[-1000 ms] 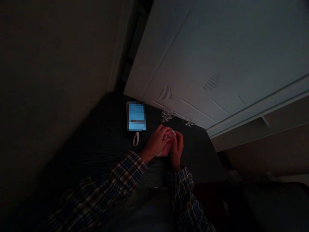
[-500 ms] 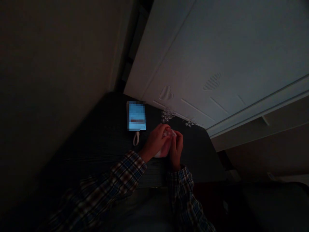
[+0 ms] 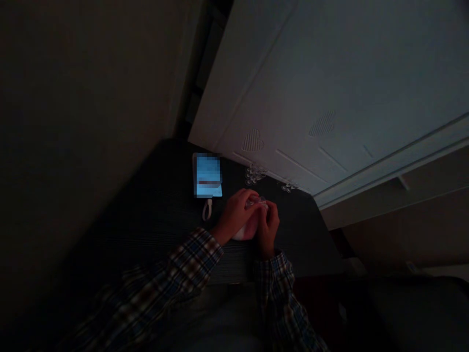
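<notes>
Left hand: the left hand [image 3: 237,215], fingers curled, grips the pink bag's upper part.
Right hand: the right hand [image 3: 268,226], thumb and fingers nearly closed, pinches its other side.
Pink bag: the pink bag [image 3: 249,228] is between both hands, over the dark bench [image 3: 304,234].

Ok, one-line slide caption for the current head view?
Left hand and right hand hold a pink packet over a dark tabletop, near a lit screen.
</notes>
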A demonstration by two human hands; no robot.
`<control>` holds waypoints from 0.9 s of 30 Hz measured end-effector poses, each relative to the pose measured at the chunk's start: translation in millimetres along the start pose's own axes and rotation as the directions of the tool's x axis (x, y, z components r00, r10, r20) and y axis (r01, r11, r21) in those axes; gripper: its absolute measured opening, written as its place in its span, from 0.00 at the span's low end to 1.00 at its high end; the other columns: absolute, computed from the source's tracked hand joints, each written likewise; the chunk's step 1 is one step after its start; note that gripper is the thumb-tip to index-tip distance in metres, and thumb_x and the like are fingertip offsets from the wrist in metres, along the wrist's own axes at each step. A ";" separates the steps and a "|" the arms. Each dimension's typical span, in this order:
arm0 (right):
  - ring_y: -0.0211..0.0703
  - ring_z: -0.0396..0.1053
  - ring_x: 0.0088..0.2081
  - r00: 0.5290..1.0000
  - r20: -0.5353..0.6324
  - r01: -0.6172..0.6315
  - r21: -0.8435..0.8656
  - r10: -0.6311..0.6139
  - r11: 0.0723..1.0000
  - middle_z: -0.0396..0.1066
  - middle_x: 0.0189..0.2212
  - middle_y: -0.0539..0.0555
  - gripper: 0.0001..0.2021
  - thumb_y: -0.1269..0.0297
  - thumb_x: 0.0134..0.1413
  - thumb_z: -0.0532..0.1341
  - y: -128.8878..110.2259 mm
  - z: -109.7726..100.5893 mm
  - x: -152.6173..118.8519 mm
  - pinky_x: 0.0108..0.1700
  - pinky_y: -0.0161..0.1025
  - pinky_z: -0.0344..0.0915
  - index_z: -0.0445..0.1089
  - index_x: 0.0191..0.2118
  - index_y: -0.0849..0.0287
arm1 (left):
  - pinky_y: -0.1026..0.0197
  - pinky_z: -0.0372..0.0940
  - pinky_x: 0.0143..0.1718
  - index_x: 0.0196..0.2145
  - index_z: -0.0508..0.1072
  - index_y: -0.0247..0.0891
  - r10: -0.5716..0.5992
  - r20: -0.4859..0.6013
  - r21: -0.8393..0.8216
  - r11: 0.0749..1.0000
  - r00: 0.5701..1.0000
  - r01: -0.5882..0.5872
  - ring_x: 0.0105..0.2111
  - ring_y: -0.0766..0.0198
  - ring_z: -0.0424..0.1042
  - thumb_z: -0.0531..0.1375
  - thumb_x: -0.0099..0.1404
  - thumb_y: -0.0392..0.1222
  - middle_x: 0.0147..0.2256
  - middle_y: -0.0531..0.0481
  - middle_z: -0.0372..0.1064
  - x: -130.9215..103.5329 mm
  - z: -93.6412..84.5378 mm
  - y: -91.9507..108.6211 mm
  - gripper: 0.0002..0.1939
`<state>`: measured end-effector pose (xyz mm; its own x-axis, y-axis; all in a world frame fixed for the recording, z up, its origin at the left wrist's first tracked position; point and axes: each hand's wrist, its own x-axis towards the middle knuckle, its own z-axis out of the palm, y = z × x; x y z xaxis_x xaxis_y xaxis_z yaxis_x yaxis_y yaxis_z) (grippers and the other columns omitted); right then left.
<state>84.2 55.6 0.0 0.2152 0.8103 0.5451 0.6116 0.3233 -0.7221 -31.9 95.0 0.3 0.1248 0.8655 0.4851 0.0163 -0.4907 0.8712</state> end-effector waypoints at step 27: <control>0.35 0.60 0.28 1.000 0.031 0.001 -0.031 0.000 1.000 0.62 0.27 0.47 0.06 0.63 0.52 0.55 3.0 0.1 -1.9 0.31 0.32 0.58 0.63 0.34 0.59 | 0.58 0.65 0.42 0.38 0.71 0.35 -0.223 0.082 -0.508 0.829 0.971 0.233 0.40 0.60 0.70 0.58 0.57 0.42 0.38 0.46 0.72 6.5 1.8 -4.5 0.11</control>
<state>85.5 55.1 -3.2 0.1916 0.8247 0.5321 0.6351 0.3091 -0.7078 -29.4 102.7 -0.6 0.1990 0.9418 0.2709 -0.4614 -0.1538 0.8738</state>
